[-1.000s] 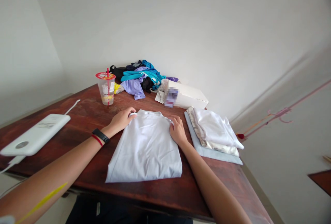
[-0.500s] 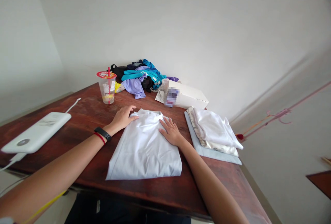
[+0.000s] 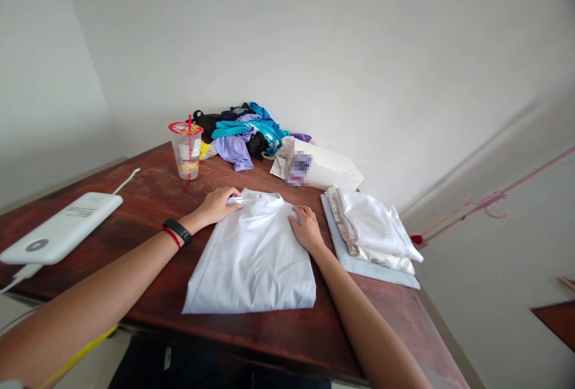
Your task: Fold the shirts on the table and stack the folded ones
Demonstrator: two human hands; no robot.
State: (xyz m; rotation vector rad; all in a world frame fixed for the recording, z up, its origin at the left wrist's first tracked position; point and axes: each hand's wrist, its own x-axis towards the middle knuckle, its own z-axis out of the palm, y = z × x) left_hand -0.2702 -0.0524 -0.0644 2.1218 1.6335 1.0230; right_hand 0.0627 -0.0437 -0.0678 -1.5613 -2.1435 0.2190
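A folded white shirt (image 3: 254, 257) lies flat before me, its far end narrower and lightly creased. My left hand (image 3: 221, 204) is closed at the far left corner, thumb on top of the cloth and fingers bent around the edge. At the far right edge, my right hand (image 3: 308, 227) has its fingers curled over the side with the thumb resting on the fabric. Fingertips of both hands are partly hidden. Right of the shirt stands a stack of folded clothes (image 3: 372, 227), white on top and pale blue at the bottom.
The dark wooden table (image 3: 153, 215) holds a white power bank (image 3: 63, 227) with a cable at left and a plastic cup (image 3: 186, 152) with a red straw. Behind are a heap of clothes (image 3: 245, 131) and a white box (image 3: 330, 164). A wall rises beyond.
My right hand has slid from lying flat on the shirt to its right edge, fingers now curled. My left hand has closed in slightly on the far left corner.
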